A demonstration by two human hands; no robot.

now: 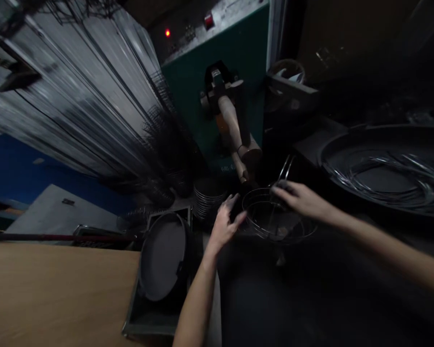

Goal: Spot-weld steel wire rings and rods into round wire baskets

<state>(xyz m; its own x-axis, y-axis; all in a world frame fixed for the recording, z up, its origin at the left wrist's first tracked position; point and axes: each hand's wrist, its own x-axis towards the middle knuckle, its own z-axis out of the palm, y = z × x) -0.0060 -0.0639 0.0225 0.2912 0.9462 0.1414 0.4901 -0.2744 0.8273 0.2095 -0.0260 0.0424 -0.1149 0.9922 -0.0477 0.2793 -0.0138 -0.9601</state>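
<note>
A round wire ring frame (275,219) lies on the dark bench under a copper-coloured welding arm (235,140) of a green machine (235,72). My left hand (224,222) rests at the frame's left rim, fingers partly spread and touching the wire. My right hand (298,198) is at the frame's upper right rim, fingers pinched on a thin bent wire piece (285,171) that rises from the frame.
A large dark pan (383,173) holding loose wire rings sits at the right. A stack of rings (207,198) and a round dark disc (164,258) in a tray stand to the left. Bundles of metal rods (75,96) fill the upper left. A wooden board (58,289) lies lower left.
</note>
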